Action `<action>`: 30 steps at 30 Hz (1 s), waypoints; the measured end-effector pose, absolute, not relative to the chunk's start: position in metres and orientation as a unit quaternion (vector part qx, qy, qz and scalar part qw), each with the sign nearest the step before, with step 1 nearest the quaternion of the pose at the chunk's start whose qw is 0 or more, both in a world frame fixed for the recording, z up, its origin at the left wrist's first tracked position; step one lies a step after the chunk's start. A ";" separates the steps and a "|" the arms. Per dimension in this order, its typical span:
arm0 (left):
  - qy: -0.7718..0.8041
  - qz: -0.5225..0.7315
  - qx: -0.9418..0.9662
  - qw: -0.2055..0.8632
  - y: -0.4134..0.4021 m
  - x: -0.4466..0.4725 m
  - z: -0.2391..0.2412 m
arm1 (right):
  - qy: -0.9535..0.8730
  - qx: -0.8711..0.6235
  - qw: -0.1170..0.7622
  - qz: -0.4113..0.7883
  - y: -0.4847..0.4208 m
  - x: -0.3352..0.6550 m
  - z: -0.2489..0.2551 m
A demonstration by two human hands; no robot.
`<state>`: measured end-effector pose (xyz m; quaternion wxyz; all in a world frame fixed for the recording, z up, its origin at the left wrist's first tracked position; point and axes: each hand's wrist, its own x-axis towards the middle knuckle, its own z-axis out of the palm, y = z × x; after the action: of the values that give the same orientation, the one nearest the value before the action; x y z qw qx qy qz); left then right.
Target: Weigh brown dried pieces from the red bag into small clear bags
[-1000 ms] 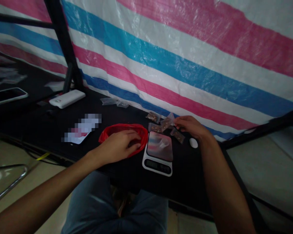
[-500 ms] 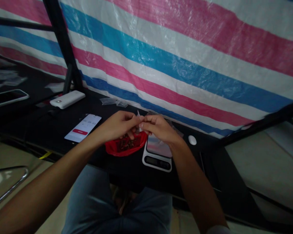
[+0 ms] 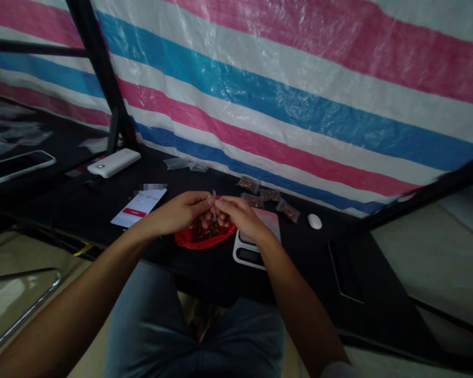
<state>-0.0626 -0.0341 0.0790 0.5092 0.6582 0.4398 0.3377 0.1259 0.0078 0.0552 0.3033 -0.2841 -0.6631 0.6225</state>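
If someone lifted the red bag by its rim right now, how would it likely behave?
The red bag would probably flop and sag, since its wall looks thin and creased. The small brown pieces inside lie loose, so they might shift or spill through the open top.

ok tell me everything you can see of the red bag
The red bag looks like thin, glossy plastic, with creased walls. It sits open on the black table, and small brownish pieces show inside. It lies just left of the white scale. The left hand and right hand hide part of its far rim; whether they touch it is unclear.
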 end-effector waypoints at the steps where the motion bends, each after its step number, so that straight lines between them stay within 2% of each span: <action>1: 0.438 0.339 0.661 0.506 -0.034 -0.063 0.079 | -0.666 -0.283 0.307 0.618 0.008 0.125 0.053; 7: 0.459 0.297 0.686 0.480 -0.037 -0.062 0.082 | -0.705 -0.280 0.316 0.570 0.003 0.124 0.049; 12: 0.470 0.300 0.661 0.502 -0.037 -0.054 0.085 | -0.671 -0.285 0.340 0.593 0.004 0.122 0.042; 16: 0.488 0.340 0.624 0.507 -0.036 -0.055 0.083 | -0.623 -0.275 0.397 0.616 0.009 0.125 0.035; 19: 0.512 0.358 0.637 0.451 -0.039 -0.060 0.078 | -0.604 -0.277 0.421 0.617 0.010 0.127 0.032; 23: 0.495 0.393 0.717 0.295 -0.046 -0.063 0.069 | -0.597 -0.269 0.405 0.638 0.007 0.125 0.033; 27: 0.465 0.347 0.747 0.325 -0.050 -0.058 0.060 | -0.585 -0.249 0.390 0.666 0.004 0.120 0.035; 30: 0.479 0.371 0.722 0.333 -0.048 -0.054 0.056 | -0.565 -0.237 0.395 0.685 0.004 0.116 0.034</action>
<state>-0.0543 -0.0481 0.0557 0.3328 0.7223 0.4794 0.3711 0.1162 0.0045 0.0340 0.3949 -0.2367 -0.5650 0.6847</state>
